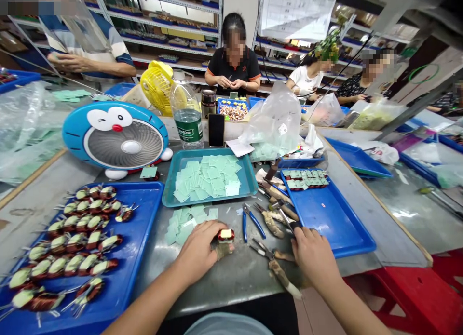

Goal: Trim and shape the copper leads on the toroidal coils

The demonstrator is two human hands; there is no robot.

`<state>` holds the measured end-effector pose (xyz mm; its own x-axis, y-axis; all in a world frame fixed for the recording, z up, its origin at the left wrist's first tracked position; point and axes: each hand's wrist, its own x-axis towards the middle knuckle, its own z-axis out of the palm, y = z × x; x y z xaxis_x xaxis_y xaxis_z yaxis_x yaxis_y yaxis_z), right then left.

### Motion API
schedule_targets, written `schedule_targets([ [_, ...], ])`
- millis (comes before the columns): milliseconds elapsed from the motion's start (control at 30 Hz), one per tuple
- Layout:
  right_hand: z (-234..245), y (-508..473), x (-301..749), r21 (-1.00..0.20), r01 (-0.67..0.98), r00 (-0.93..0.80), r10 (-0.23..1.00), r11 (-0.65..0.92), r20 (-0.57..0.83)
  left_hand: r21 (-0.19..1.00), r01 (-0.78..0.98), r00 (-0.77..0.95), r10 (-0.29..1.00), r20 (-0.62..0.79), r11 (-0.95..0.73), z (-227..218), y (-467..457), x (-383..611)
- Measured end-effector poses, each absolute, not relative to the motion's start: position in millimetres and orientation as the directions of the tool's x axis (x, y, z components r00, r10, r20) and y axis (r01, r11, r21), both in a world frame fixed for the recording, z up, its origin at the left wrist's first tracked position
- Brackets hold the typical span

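Note:
My left hand (200, 250) is closed around a copper-wound coil (226, 235) with a pale yellow pad on top, just above the bench. The thumb has a brownish wrap on it. My right hand (314, 250) is closed on the dark handle of a slim metal-shafted tool (286, 218); its exact kind is hard to tell. Between the hands lie blue-handled cutters (253, 223) and pliers with wrapped handles (277, 267). Green square sheets (181, 224) are scattered beyond my left hand, and a teal tray (249, 190) holds a heap more.
To the left, a blue tray (135, 262) holds rows of coils. Another blue tray (347, 231) at right carries coils with green sheets. A blue fan (115, 140), a water bottle (187, 118) and a phone (216, 130) stand at the back. Co-workers sit beyond the partition.

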<state>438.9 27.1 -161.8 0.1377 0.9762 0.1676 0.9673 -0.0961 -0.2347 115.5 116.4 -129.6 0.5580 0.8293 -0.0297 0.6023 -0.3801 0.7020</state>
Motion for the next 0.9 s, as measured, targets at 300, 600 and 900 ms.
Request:
schedule_targets([
  [300, -136, 21, 461, -0.356, 0.929, 0.182, 0.963, -0.102, 0.197, 0.763, 0.544, 0.530, 0.848, 0.010, -0.349, -134, 114, 110],
  [600, -120, -47, 341, -0.937, 0.172, 0.153, 0.948, -0.304, -0.280, 0.769, 0.486, 0.574, 0.815, 0.077, -0.415, -131, 114, 119],
  [900, -115, -34, 334, -0.628, 0.760, 0.016, 0.961, 0.168, 0.276, 0.759, 0.499, 0.566, 0.821, 0.080, -0.418, -138, 114, 118],
])
